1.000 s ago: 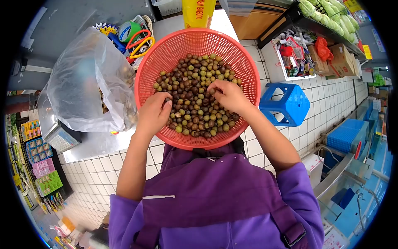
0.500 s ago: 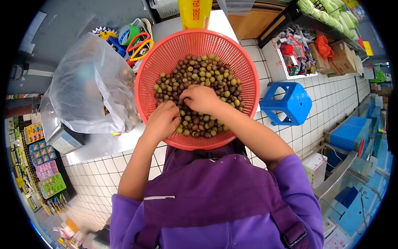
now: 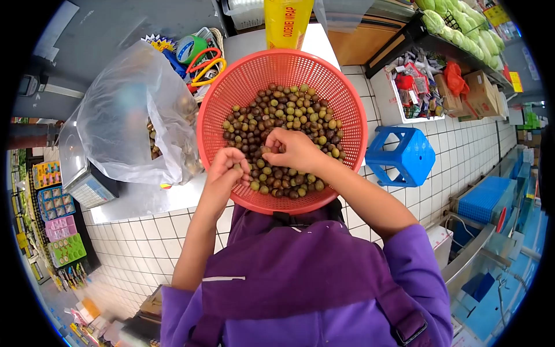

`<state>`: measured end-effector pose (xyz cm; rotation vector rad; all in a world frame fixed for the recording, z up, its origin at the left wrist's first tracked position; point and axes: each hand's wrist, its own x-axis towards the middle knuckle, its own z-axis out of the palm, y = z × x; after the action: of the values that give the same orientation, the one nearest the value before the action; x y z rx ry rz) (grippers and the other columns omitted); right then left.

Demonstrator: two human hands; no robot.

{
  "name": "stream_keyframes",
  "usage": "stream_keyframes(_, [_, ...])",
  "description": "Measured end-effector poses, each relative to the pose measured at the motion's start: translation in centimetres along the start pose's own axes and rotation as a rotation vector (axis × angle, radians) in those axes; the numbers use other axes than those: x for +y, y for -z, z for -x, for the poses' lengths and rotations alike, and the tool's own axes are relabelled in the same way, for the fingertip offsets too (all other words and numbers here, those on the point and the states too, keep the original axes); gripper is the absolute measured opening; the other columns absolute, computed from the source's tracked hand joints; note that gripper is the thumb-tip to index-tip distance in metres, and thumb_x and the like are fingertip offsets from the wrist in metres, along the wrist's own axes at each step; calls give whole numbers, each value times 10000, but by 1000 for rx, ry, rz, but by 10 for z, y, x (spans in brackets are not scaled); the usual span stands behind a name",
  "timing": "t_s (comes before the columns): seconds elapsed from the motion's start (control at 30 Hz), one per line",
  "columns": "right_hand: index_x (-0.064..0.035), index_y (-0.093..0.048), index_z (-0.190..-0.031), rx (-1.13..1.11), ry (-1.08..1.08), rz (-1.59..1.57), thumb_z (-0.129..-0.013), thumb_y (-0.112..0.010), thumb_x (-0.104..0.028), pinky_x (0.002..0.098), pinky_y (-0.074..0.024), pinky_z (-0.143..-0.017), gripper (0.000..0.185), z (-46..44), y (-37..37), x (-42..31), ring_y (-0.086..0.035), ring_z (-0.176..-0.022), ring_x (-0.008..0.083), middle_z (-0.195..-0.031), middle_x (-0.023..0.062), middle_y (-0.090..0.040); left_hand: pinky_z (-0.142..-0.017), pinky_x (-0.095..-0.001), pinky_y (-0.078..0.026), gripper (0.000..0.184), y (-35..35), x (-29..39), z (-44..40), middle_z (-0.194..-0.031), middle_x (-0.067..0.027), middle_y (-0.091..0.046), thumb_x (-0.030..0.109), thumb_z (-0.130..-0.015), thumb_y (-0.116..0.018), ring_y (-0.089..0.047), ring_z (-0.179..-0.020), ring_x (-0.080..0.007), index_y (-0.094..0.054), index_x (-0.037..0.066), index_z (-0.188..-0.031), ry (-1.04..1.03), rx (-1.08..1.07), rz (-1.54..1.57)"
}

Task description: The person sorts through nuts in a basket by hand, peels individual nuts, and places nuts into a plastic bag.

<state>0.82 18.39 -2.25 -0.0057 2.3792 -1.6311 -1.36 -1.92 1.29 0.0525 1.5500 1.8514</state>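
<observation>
A red perforated plastic basket holds many small round fruits, some olive green, some dark brown. My right hand is over the middle of the pile, its thumb and forefinger pinched on one brownish fruit. Near the basket's front left rim is my left hand, raised above the pile with curled fingers. A small greenish fruit shows partly between its thumb and fingers. To the left, a clear plastic bag with more of these fruits inside stands on the metal counter.
Behind the basket stands a yellow wrap box. Scissors with red and yellow handles and green tape lie at the back left. A blue stool is on the tiled floor at right, near a white bin of packets.
My left hand has lifted from the pile and turned, showing a fruit in its fingers. My right hand stays at the pile, now pinching a fruit. The view has shifted slightly.
</observation>
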Motion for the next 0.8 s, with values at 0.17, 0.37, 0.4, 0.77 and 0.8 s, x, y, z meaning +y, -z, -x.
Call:
stream_keyframes(0.17, [-13, -538, -870, 104, 141, 20, -731, -684, -179, 286, -459, -596, 261, 29, 3, -29, -588, -658, 164, -744, 71, -609, -494, -166, -268, 139, -29, -4, -15, -698, 47, -462, 218, -885, -568, -360, -564, -20, -526, 91, -919, 138, -64, 23])
stream_keyframes(0.37, [-66, -514, -897, 95, 32, -769, -815, -526, -26, 203, -414, -488, 92, 50, 13, -6, -518, -590, 70, -828, 81, -626, -501, -171, -277, 215, -22, -2, -21, -678, 45, -460, 210, -874, -580, -359, -572, -23, -545, 72, -1034, 164, -79, 163])
stream_keyframes(0.4, [-74, -503, -908, 74, -20, -1154, -821, -506, -12, 195, -409, -483, 107, 51, 20, 0, -512, -573, 78, -852, 92, -626, -501, -171, -277, 215, -21, -4, -25, -678, 45, -460, 210, -874, -580, -359, -572, -23, -545, 72, -1034, 168, -80, 161])
stream_keyframes(0.77, [-27, -589, -1029, 188, -31, -614, -880, -526, -203, 320, -471, -755, 239, 7, 8, -33, -591, -823, 179, -988, 70, -605, -660, -271, -488, 413, -57, 4, -33, -936, -83, -522, 435, -912, -449, -531, -719, -143, -550, 35, -935, 443, 131, 723])
stream_keyframes(0.8, [-36, -608, -1018, 401, 245, 15, -869, -523, -153, 326, -456, -786, 208, -12, 9, -5, -583, -893, 226, -974, 91, -611, -660, -271, -488, 413, -48, -3, -33, -936, -83, -522, 435, -912, -449, -531, -719, -143, -550, 35, -935, 444, 130, 726])
